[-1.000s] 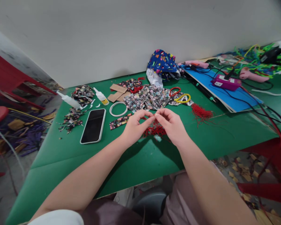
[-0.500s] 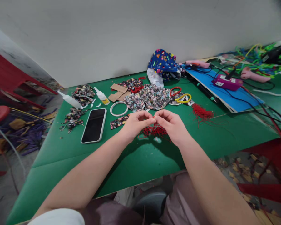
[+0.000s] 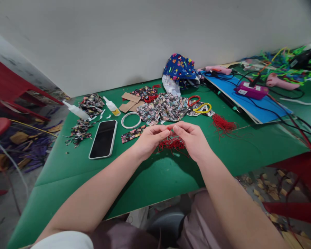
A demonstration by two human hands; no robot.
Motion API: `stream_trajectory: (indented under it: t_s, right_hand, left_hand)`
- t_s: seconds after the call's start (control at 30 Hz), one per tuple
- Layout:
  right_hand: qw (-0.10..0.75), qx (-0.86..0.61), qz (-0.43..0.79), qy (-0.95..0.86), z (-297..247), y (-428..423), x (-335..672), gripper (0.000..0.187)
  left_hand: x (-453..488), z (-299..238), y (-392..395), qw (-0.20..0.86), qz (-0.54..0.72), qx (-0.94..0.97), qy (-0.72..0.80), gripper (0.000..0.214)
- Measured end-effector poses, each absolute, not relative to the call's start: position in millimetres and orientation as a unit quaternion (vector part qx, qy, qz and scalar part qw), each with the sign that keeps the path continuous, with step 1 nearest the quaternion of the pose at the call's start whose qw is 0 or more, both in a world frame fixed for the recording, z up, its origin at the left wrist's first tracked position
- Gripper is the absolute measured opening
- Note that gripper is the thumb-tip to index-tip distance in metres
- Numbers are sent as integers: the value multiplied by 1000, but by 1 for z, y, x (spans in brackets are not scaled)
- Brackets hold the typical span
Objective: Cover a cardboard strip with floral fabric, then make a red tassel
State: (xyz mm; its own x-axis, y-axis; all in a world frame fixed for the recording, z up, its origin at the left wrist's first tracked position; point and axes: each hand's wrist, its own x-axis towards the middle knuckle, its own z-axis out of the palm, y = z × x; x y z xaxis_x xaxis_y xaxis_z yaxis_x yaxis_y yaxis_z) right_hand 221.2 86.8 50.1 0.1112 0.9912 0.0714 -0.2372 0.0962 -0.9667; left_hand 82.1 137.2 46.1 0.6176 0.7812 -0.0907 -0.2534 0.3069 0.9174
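My left hand point(image 3: 149, 141) and my right hand point(image 3: 191, 139) meet over the green table point(image 3: 75, 180), fingertips pinched together on a tangle of red thread point(image 3: 171, 143). The bundle hangs below and between both hands, just above the table top. A second loose bunch of red thread point(image 3: 221, 123) lies to the right of my right hand. Floral fabric pieces point(image 3: 164, 108) lie just beyond my fingers.
A phone point(image 3: 103, 138) lies face up at the left, beside a white ring point(image 3: 131, 120), glue bottles point(image 3: 112, 106), cardboard bits point(image 3: 129, 101) and fabric scraps point(image 3: 79, 131). Scissors point(image 3: 198, 105), a blue fabric heap point(image 3: 180, 67), a blue board point(image 3: 248, 100) with glue guns and cables fill the right.
Both hands stay pinched on the red thread; they have shifted only slightly, the fingertips dropping a little closer to the bundle.
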Motion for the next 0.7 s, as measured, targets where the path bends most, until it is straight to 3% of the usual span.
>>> stream_trajectory:
  t_s: [0.27,0.7]
  right_hand:
    - [574,-445,533,-435,53,85,227,12]
    - [607,-438,540,-384,51,88,229,9]
  left_hand:
    - [78,45,139,740,315,527,275,13]
    - [80,45,137,662,296,616,308,17]
